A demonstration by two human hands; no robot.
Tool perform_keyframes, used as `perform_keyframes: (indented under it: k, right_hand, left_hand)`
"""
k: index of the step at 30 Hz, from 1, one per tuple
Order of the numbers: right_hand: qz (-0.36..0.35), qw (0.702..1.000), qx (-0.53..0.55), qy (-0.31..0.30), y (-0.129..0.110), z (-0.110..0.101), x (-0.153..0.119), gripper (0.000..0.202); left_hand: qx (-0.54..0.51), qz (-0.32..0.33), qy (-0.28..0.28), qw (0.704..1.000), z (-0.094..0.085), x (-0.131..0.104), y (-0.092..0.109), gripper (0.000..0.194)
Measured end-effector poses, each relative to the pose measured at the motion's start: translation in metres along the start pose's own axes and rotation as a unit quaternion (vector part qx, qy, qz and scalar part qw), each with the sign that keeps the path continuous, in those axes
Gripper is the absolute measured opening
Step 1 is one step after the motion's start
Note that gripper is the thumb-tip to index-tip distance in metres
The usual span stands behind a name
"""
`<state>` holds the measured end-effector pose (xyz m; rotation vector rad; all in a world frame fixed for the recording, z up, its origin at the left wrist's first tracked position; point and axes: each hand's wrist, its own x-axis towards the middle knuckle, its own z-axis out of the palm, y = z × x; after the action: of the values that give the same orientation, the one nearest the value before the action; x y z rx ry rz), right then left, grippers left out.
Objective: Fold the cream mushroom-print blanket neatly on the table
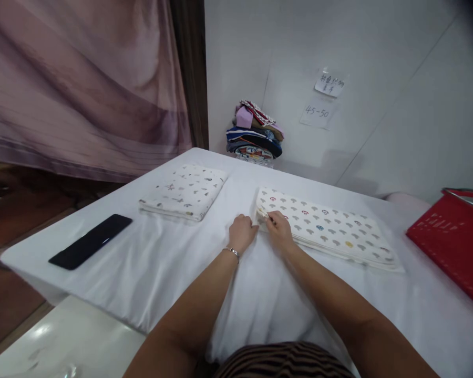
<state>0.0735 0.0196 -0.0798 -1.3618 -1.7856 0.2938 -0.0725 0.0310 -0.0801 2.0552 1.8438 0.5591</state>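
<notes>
A long folded white cloth [331,226] with grey mushroom prints and a few coloured ones lies on the white-covered table [173,247]. My right hand [279,231] pinches the near-left corner of this cloth, where the layered edge shows. Just left of that corner, my left hand [242,233] is closed with its fingers curled down at the table cover; whatever may be in it is hidden. A second folded white cloth [185,191], printed with small grey and brown figures, rests farther left, apart from both hands.
A black flat object [90,241] lies near the table's left edge. At the right stands a red basket [453,231] with a metal handle. Folded fabrics [256,131] are piled against the wall behind the table. A pinkish curtain [82,79] hangs at the left.
</notes>
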Motion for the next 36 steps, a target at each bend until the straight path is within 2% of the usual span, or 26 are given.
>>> perform_keyframes:
  k: [3,6,9,11,15,20,21,24,28,31,33,36]
  right_hand:
    - [-0.007,1.0,-0.016,0.001,-0.003,0.002,-0.001,0.016]
    - [-0.007,1.0,-0.023,-0.005,-0.004,0.004,-0.002,0.016]
    - [-0.019,0.999,-0.034,-0.003,-0.004,0.007,-0.003,0.016]
    - [-0.037,0.997,-0.056,-0.025,-0.003,0.009,-0.005,0.016]
    - [-0.056,0.991,-0.1,-0.075,-0.002,0.011,-0.007,0.015]
    - [-0.05,0.988,-0.097,-0.108,-0.008,0.008,-0.006,0.016]
    - [-0.048,0.988,-0.087,-0.119,-0.008,0.007,-0.005,0.017]
    - [-0.051,0.981,-0.042,-0.182,-0.005,0.0,0.002,0.019]
    - [-0.026,0.959,-0.02,-0.283,0.011,-0.016,0.039,0.026]
    - [0.025,0.957,-0.109,-0.267,0.023,-0.023,0.092,0.034]
    - [0.033,0.939,-0.204,-0.274,0.029,-0.019,0.129,0.037]
    - [0.018,0.916,-0.259,-0.307,0.034,0.0,0.173,0.037]
  left_hand:
    - [-0.013,0.009,-0.003,1.0,-0.001,0.0,0.0,0.012]
    - [-0.119,-0.007,-0.002,0.993,0.0,0.001,0.0,0.007]
    - [-0.313,-0.076,-0.03,0.946,0.003,0.004,-0.001,0.013]
    - [-0.39,-0.117,-0.056,0.912,0.006,0.004,0.0,0.016]
    - [-0.445,-0.151,-0.072,0.88,0.006,0.002,0.003,0.013]
    - [-0.549,-0.182,-0.087,0.812,0.003,-0.006,0.005,0.029]
    - [-0.555,-0.182,-0.083,0.808,0.004,-0.006,0.004,0.029]
    - [-0.539,-0.171,-0.065,0.823,0.01,-0.006,0.002,0.023]
    - [-0.503,-0.175,-0.058,0.845,0.016,-0.003,0.0,0.02]
    - [-0.492,-0.176,-0.059,0.851,0.016,-0.003,0.002,0.018]
    - [-0.485,-0.172,-0.06,0.855,0.014,-0.005,0.004,0.018]
    - [-0.477,-0.167,-0.058,0.861,0.014,-0.008,0.004,0.018]
